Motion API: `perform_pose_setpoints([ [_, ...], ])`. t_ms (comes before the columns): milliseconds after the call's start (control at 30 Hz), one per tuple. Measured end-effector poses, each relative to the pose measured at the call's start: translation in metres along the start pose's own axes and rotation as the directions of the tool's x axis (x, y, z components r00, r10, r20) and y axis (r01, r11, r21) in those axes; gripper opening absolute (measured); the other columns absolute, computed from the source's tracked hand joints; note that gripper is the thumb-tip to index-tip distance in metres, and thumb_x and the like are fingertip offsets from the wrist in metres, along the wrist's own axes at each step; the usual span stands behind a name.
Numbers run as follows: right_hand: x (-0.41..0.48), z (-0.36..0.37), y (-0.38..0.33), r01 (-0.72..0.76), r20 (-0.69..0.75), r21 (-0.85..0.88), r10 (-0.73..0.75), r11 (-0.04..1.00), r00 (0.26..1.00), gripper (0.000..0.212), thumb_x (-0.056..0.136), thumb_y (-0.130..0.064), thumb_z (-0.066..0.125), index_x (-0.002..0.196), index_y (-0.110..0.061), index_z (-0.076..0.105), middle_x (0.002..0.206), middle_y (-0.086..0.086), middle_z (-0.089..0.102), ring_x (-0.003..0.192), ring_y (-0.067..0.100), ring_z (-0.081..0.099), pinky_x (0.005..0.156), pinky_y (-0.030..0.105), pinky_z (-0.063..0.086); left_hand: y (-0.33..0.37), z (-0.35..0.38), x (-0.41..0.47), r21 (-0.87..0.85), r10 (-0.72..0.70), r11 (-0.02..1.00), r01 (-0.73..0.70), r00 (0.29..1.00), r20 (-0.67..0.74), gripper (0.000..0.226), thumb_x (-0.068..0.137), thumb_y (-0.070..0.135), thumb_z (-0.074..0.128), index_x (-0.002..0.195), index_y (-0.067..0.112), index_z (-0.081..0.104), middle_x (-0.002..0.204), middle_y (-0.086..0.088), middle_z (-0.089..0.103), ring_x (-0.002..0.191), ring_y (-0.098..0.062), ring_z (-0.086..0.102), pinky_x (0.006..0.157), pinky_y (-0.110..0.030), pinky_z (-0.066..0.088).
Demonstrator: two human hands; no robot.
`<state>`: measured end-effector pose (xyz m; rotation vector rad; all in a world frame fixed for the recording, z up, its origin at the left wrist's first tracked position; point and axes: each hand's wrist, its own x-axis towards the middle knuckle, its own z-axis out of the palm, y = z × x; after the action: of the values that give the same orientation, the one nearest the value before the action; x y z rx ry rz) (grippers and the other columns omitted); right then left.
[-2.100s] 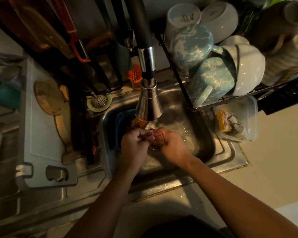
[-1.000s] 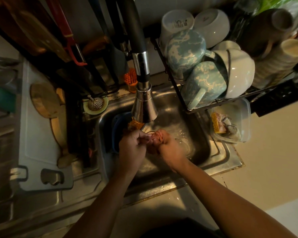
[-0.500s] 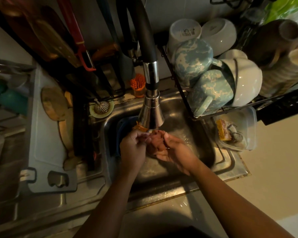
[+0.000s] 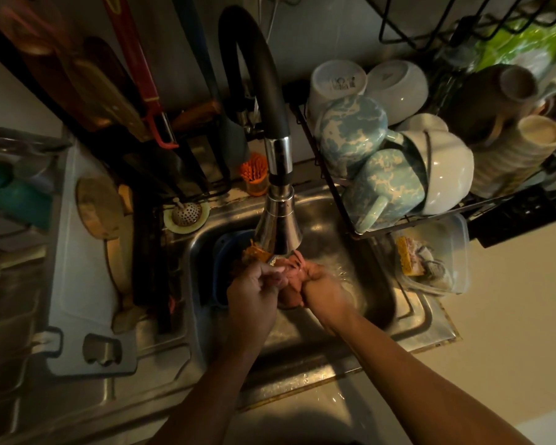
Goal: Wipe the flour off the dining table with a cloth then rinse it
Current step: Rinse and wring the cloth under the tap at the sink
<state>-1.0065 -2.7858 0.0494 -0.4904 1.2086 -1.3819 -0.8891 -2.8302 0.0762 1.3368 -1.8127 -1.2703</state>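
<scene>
Both hands, left hand (image 4: 254, 292) and right hand (image 4: 323, 292), clench a bunched pinkish cloth (image 4: 291, 277) under the chrome spray-head faucet (image 4: 278, 226), over the steel sink (image 4: 379, 297); water apparently runs. Hard wringing could splash the counter.

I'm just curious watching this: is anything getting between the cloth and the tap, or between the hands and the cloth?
Nothing visible does. Both the left hand and the right hand already grip the pinkish cloth, bunched between them, right under the faucet head over the sink.
</scene>
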Motion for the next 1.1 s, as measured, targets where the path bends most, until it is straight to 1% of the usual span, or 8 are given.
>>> perform_pose_setpoints([
  [200, -0.002, -0.017, 0.003, -0.013, -0.036, -0.228, 0.005, 0.974, 0.999, 0.022, 0.099, -0.011, 0.053, 0.113, -0.016, 0.069, 0.101, 0.014, 0.074, 0.092, 0.026, 0.070, 0.082, 0.043, 0.057, -0.005, -0.010, 0.009, -0.034, -0.054, 0.998, 0.053, 0.998, -0.029, 0.026, 0.088, 0.007, 0.070, 0.083, 0.032, 0.066, 0.089, 0.009, 0.073, 0.089, -0.002, 0.068, 0.080, -0.025, 0.055],
  [300, -0.007, -0.020, -0.002, 0.053, 0.060, -0.155, -0.044, 0.986, 0.997, 0.036, 0.098, -0.001, 0.057, 0.134, -0.004, 0.054, 0.114, 0.004, 0.071, 0.108, 0.018, 0.067, 0.093, 0.030, 0.052, -0.007, -0.013, 0.008, -0.056, -0.061, 0.997, 0.058, 0.997, -0.044, 0.025, 0.090, 0.007, 0.067, 0.083, 0.031, 0.068, 0.086, 0.011, 0.074, 0.084, -0.007, 0.071, 0.075, -0.030, 0.057],
  [400, -0.013, -0.018, -0.006, 0.084, 0.067, -0.322, -0.066, 0.943, 0.996, 0.049, 0.090, -0.005, 0.070, 0.136, -0.005, 0.051, 0.116, -0.001, 0.071, 0.111, 0.015, 0.067, 0.097, 0.029, 0.052, -0.005, -0.011, 0.010, 0.007, -0.021, 1.000, 0.022, 0.997, -0.073, 0.026, 0.088, 0.005, 0.069, 0.083, 0.030, 0.066, 0.088, 0.009, 0.072, 0.087, -0.003, 0.068, 0.073, -0.011, 0.051],
  [500, -0.012, -0.015, -0.006, 0.068, -0.018, -0.579, -0.097, 0.812, 0.995, 0.036, 0.088, -0.014, 0.072, 0.122, -0.018, 0.063, 0.108, -0.001, 0.074, 0.102, 0.013, 0.070, 0.096, 0.039, 0.054, -0.006, -0.007, 0.011, 0.036, 0.005, 0.999, -0.002, 0.997, -0.077, 0.018, 0.086, 0.006, 0.070, 0.084, 0.023, 0.068, 0.091, 0.006, 0.072, 0.088, -0.007, 0.068, 0.075, -0.018, 0.051],
  [667, -0.015, -0.008, -0.013, 0.155, 0.003, -0.752, -0.232, 0.641, 0.973, 0.030, 0.091, -0.017, 0.059, 0.119, -0.011, 0.064, 0.108, 0.001, 0.072, 0.099, 0.011, 0.068, 0.088, 0.018, 0.051, 0.000, -0.005, 0.007, 0.033, 0.019, 0.999, -0.017, 0.996, -0.085, 0.021, 0.087, 0.004, 0.068, 0.088, 0.025, 0.067, 0.092, 0.004, 0.072, 0.087, -0.009, 0.068, 0.071, -0.015, 0.049],
  [833, -0.017, -0.003, -0.021, 0.155, -0.014, -0.712, -0.234, 0.685, 0.972, 0.029, 0.089, -0.010, 0.065, 0.117, -0.012, 0.066, 0.098, -0.008, 0.071, 0.087, -0.003, 0.066, 0.082, 0.013, 0.051, -0.001, -0.007, 0.003, 0.009, 0.030, 1.000, -0.029, 0.997, -0.064, 0.021, 0.087, 0.003, 0.067, 0.092, 0.024, 0.070, 0.098, 0.001, 0.072, 0.093, -0.011, 0.068, 0.077, -0.023, 0.055],
  [967, -0.019, 0.000, -0.020, 0.155, -0.024, -0.583, -0.207, 0.798, 0.978, 0.027, 0.092, 0.004, 0.061, 0.114, -0.011, 0.066, 0.095, -0.010, 0.070, 0.086, -0.013, 0.064, 0.079, 0.007, 0.046, 0.008, -0.013, 0.004, -0.017, 0.045, 0.999, -0.046, 0.997, -0.055, 0.022, 0.088, 0.000, 0.067, 0.088, 0.022, 0.068, 0.093, 0.006, 0.072, 0.089, -0.004, 0.068, 0.071, -0.006, 0.047],
  [1100, -0.025, -0.004, -0.028, -0.011, 0.066, -0.136, 0.021, 0.991, 0.998, 0.034, 0.095, -0.030, 0.060, 0.125, -0.014, 0.065, 0.117, 0.011, 0.072, 0.106, 0.017, 0.069, 0.092, 0.033, 0.053, 0.008, -0.017, 0.008, 0.009, 0.086, 0.996, -0.086, 0.995, -0.051, 0.027, 0.086, -0.006, 0.062, 0.088, 0.019, 0.069, 0.090, 0.009, 0.072, 0.088, 0.000, 0.068, 0.072, -0.007, 0.048],
])
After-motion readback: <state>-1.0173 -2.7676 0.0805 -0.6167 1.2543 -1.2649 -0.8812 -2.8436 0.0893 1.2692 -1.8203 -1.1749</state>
